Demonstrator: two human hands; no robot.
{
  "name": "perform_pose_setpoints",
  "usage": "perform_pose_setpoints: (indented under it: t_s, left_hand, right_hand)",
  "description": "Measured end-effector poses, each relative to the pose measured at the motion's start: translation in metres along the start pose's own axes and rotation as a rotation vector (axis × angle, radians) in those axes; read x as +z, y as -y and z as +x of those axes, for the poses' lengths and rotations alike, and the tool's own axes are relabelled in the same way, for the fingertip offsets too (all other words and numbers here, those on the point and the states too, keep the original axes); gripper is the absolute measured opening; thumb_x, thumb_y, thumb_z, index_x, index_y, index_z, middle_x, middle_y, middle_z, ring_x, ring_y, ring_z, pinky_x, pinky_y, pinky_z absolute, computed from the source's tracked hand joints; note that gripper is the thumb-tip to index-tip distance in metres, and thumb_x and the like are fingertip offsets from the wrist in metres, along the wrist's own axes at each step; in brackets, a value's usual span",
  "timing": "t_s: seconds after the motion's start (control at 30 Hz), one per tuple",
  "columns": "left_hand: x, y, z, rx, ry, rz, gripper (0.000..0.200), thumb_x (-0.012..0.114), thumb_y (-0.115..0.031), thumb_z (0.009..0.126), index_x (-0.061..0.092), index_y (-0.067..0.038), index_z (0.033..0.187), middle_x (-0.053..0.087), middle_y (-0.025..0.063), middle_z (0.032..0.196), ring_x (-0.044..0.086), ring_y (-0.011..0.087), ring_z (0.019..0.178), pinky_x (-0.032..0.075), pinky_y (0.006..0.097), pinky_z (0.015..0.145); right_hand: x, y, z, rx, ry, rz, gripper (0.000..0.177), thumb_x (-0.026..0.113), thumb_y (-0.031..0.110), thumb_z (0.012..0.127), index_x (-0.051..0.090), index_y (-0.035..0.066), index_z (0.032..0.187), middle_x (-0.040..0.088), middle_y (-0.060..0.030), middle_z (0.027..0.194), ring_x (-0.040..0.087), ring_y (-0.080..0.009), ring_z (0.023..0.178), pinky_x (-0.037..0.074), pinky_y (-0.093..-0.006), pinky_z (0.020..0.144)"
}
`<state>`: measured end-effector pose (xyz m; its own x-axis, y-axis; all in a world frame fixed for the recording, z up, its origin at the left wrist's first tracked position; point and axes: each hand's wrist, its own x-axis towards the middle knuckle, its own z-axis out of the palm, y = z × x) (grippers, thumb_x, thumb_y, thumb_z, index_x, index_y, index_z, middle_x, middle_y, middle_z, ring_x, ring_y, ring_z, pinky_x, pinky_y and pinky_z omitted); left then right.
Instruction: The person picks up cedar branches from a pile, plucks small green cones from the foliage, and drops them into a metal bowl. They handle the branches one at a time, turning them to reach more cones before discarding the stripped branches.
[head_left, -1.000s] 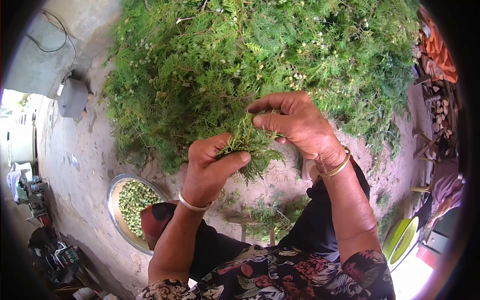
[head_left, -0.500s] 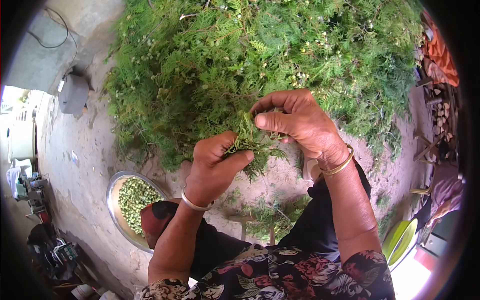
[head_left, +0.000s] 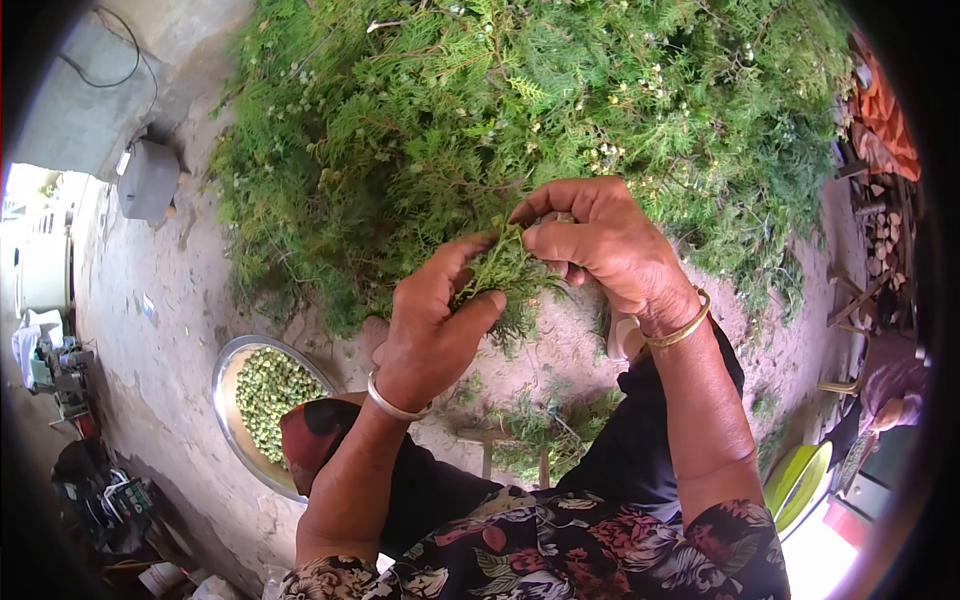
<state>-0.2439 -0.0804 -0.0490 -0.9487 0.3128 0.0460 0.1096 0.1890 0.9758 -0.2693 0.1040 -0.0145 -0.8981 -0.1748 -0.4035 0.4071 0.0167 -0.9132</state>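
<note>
A green cypress sprig [head_left: 497, 268] with flat, scaly leaves is held in front of me. My left hand [head_left: 432, 318] is closed around its lower part, thumb on one side and fingers on the other. At the sprig's upper end, the thumb and index finger of my right hand [head_left: 605, 245] pinch close together. Whatever small piece lies within the right fingers is mostly hidden. Just beyond both hands rises a large heap of cypress branches [head_left: 400, 150] dotted with pale green cones.
A metal basin [head_left: 226, 400] of small green cones stands on the floor at my left. Loose cypress clippings [head_left: 560, 430] lie between my legs. Stacked firewood [head_left: 885, 240] and a green-rimmed basin [head_left: 800, 485] are on the right. A grey container [head_left: 148, 180] sits at upper left.
My left hand has shifted slightly up, its fingers rising along the sprig. My right thumb and index finger have drawn closer together at the sprig's top.
</note>
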Motion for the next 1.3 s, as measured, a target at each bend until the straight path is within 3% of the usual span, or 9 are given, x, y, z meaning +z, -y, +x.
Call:
perform_pose_setpoints:
  t_s: [0.13,0.33,0.43,0.57,0.77,1.0,1.13,1.2,1.3]
  left_hand:
    - [-0.003,0.000,-0.002,0.005,0.043,0.069,0.046,0.059,0.006,0.077,0.051,0.005,0.123,0.063,0.0135,0.111,0.057,0.0137,0.104,0.041,0.0260,0.092]
    - [0.000,-0.008,-0.002,-0.023,0.035,0.183,0.046,0.058,0.006,0.077,0.051,0.004,0.123,0.062,0.0186,0.112,0.059,0.0184,0.107,0.042,0.0262,0.090]
    - [0.002,0.008,-0.001,0.232,-0.003,0.301,0.049,0.056,0.008,0.074,0.052,0.002,0.122,0.062,0.0214,0.106,0.066,0.0304,0.088,0.051,0.0314,0.073]
    - [0.003,0.003,-0.003,0.207,0.009,0.315,0.050,0.056,0.010,0.072,0.052,0.002,0.121,0.062,0.0221,0.107,0.064,0.0352,0.089,0.051,0.0329,0.074]
    - [0.002,-0.006,-0.002,0.204,0.005,0.288,0.035,0.057,0.006,0.078,0.057,0.005,0.113,0.063,0.0222,0.104,0.064,0.0290,0.099,0.048,0.0288,0.083]
    - [-0.005,-0.009,-0.007,0.070,-0.088,0.101,0.025,0.057,0.005,0.078,0.062,0.005,0.102,0.067,0.0114,0.089,0.065,0.0183,0.078,0.048,0.0244,0.069]
    - [-0.015,-0.023,-0.004,-0.354,-0.180,-0.482,0.015,0.055,0.000,0.081,0.064,0.002,0.093,0.062,-0.0013,0.076,0.055,0.0051,0.064,0.041,0.0181,0.050]
    - [-0.022,-0.015,-0.003,-0.245,-0.149,-0.242,0.015,0.053,-0.002,0.081,0.065,0.000,0.090,0.063,0.0000,0.076,0.055,0.0055,0.062,0.037,0.0172,0.045]
    - [-0.026,-0.007,-0.001,-0.229,0.022,-0.468,0.024,0.049,-0.002,0.082,0.059,0.001,0.104,0.065,0.0096,0.092,0.065,0.0178,0.075,0.052,0.0261,0.056]
  right_hand:
    - [0.000,-0.003,0.001,-0.023,0.012,-0.025,0.024,0.061,0.007,0.074,0.062,-0.008,0.093,0.055,-0.0025,0.058,0.046,-0.0052,0.046,0.035,-0.0199,0.040]
    - [0.002,0.002,-0.003,-0.032,-0.006,-0.076,0.024,0.063,0.008,0.075,0.062,-0.008,0.092,0.057,-0.0039,0.059,0.049,-0.0057,0.047,0.037,-0.0196,0.041]
    - [0.000,0.000,-0.003,-0.045,0.008,-0.106,0.023,0.063,0.008,0.075,0.062,-0.008,0.092,0.058,-0.0044,0.060,0.051,-0.0061,0.049,0.038,-0.0193,0.041]
    - [-0.002,0.000,-0.002,-0.041,-0.011,-0.152,0.021,0.063,0.007,0.075,0.063,-0.008,0.090,0.059,-0.0050,0.061,0.052,-0.0060,0.050,0.040,-0.0204,0.043]
    - [0.011,-0.027,0.009,-0.414,-0.303,-0.197,0.013,0.060,0.006,0.076,0.064,-0.006,0.081,0.058,-0.0047,0.058,0.051,-0.0064,0.049,0.040,-0.0228,0.044]
    - [-0.015,-0.011,0.013,-0.237,-0.495,0.301,0.008,0.058,0.004,0.076,0.061,-0.002,0.081,0.058,-0.0045,0.063,0.047,-0.0076,0.047,0.034,-0.0212,0.041]
    - [-0.010,-0.006,0.008,-0.160,-0.258,0.551,0.028,0.055,0.006,0.076,0.052,-0.005,0.102,0.059,-0.0093,0.073,0.047,-0.0091,0.051,0.031,-0.0186,0.040]
    - [-0.008,-0.004,0.005,-0.117,-0.067,0.521,0.028,0.056,0.008,0.075,0.052,-0.005,0.099,0.059,-0.0094,0.074,0.049,-0.0098,0.053,0.031,-0.0179,0.041]
    - [-0.004,-0.004,0.003,-0.086,-0.025,0.495,0.021,0.064,0.014,0.080,0.058,-0.003,0.091,0.060,-0.0061,0.071,0.049,-0.0074,0.052,0.032,-0.0175,0.041]
